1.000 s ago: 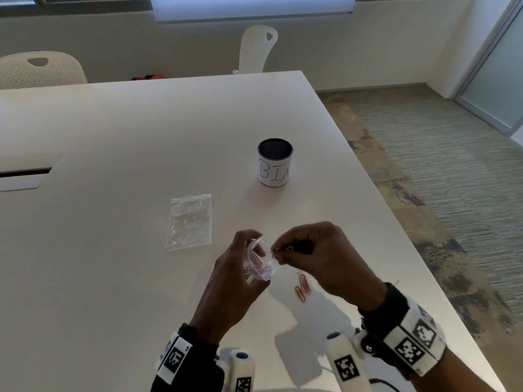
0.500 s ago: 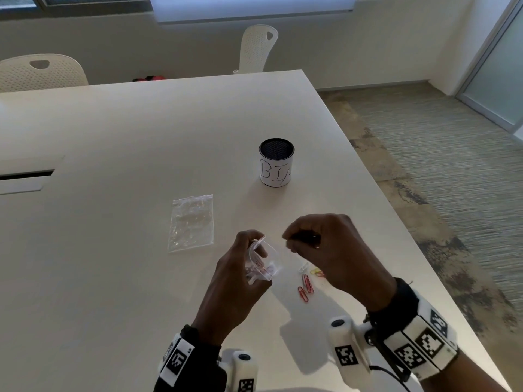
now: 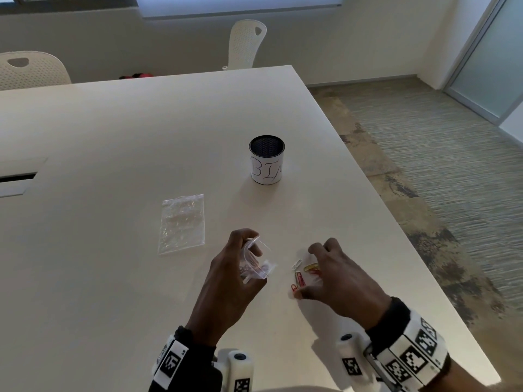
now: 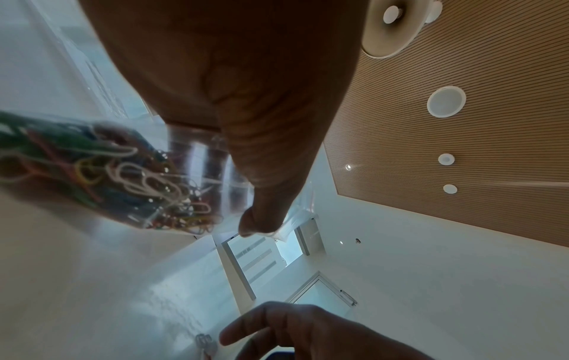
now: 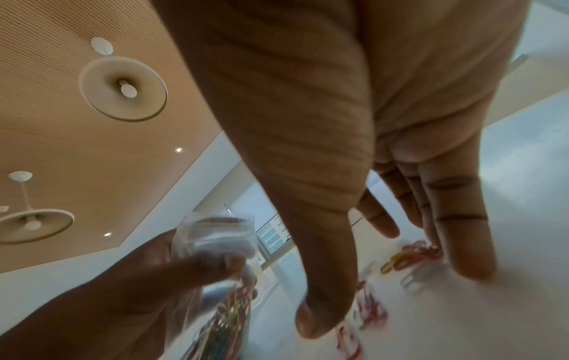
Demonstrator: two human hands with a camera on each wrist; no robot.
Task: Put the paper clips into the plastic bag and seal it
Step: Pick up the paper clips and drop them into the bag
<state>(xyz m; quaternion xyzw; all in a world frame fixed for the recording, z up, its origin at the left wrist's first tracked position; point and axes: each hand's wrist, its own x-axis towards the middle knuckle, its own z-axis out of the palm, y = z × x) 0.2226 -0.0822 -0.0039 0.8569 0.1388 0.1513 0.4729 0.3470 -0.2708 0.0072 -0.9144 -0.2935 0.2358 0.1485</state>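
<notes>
- While the right hand [image 3: 336, 281] hovers spread over loose paper clips [image 3: 304, 274] on the bench [image 3: 113, 278], its palm hides some of them.
- At 9 o'clock, the left hand [image 3: 226, 281] pinches the open plastic bag [image 3: 256, 261]; clips inside look blurred.

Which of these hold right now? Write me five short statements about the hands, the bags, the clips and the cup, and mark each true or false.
1. The left hand holds a small plastic bag with paper clips already inside. True.
2. The right hand pinches a clip above the bag's mouth. False: it is open, spread low over the loose paper clips on the table.
3. A second clear bag lies flat on the table, left of the held one. True.
4. The cup marked BIN lies tipped on its side. False: it stands upright.
5. The loose clips are all red. False: a white one and a yellow one show too.
</notes>
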